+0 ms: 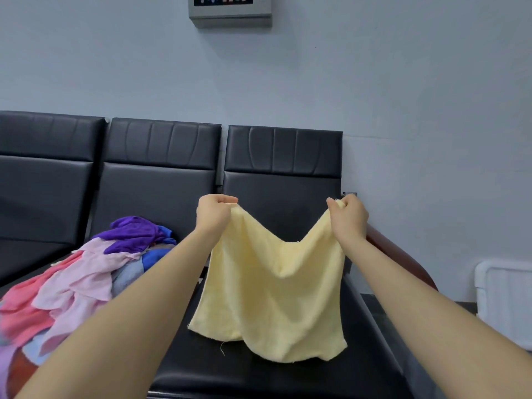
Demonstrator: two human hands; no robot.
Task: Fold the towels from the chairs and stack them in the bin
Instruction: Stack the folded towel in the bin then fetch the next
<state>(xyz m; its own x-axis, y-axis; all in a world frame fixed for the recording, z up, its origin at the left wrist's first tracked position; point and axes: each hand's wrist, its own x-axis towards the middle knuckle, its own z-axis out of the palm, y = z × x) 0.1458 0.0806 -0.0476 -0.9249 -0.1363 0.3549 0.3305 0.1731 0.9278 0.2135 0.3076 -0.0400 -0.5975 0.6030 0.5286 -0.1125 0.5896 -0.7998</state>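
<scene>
A pale yellow towel [270, 295] hangs spread out in front of me, its lower edge draped on the seat of the rightmost black chair [282, 156]. My left hand [214, 214] is closed on its top left corner. My right hand [349, 218] pinches the top right corner. The top edge sags between the two hands. A heap of loose towels [86, 280] in pink, coral, purple, blue and grey lies on the middle chair's seat to the left. A white bin [506, 300] stands on the floor at the far right, partly cut off by the frame.
Three black padded chairs stand in a row against a pale wall, the leftmost chair [43, 174] bare. A reddish armrest [403, 257] runs along the right chair's side, between me and the bin. A metal control box [230, 10] hangs on the wall above.
</scene>
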